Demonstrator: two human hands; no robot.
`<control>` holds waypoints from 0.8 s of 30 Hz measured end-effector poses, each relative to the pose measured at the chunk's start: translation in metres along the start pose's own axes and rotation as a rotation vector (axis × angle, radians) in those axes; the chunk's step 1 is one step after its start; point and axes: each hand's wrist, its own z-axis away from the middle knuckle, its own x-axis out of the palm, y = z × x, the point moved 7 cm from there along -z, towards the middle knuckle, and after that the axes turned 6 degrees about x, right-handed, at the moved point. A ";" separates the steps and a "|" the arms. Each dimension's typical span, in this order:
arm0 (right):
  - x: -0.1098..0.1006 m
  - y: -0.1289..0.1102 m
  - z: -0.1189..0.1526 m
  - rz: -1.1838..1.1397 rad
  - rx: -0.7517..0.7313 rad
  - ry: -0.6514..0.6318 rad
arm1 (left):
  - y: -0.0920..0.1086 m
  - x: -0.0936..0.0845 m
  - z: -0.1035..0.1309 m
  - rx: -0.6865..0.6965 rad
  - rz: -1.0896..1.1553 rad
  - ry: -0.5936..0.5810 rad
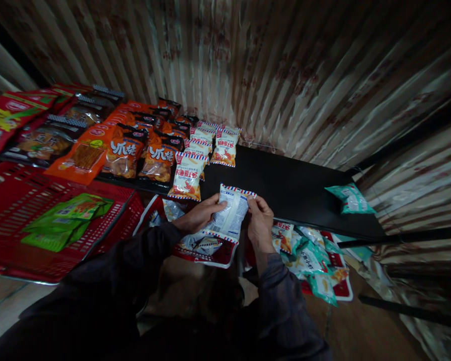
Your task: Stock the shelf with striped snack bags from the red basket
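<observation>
Between my two hands is a white snack bag (pixel 231 213) with red-and-blue striped ends, its printed back facing me. My left hand (pixel 203 213) pinches its left side, thumb on top. My right hand (pixel 260 220) grips the upper right edge. The bag is above the front edge of a black shelf (pixel 281 185). Just beyond it, matching white snack bags (pixel 188 175) lie in rows on the shelf, fronts up. Below my hands a red basket (pixel 225 260) with a pale rim holds more white bags, partly hidden by my left arm.
Orange-and-black snack bags (pixel 124 150) and red packets (pixel 13 120) fill the shelf's left. A teal bag (pixel 350 198) lies at the right end. Green packets (pixel 65 220) sit in a red basket (pixel 7 200). Teal bags (pixel 311 258) heap in another basket. Corrugated sheeting (pixel 255 65) stands behind; dark bars (pixel 409 235) cross right.
</observation>
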 end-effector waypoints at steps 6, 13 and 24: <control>-0.005 -0.002 -0.002 -0.025 -0.008 0.051 | -0.004 0.004 0.003 -0.028 -0.097 -0.115; 0.003 0.000 -0.001 -0.022 0.000 -0.051 | 0.005 -0.006 -0.002 0.031 -0.116 -0.004; 0.022 0.004 0.010 0.101 -0.035 -0.323 | 0.032 -0.017 -0.006 0.233 -0.055 0.119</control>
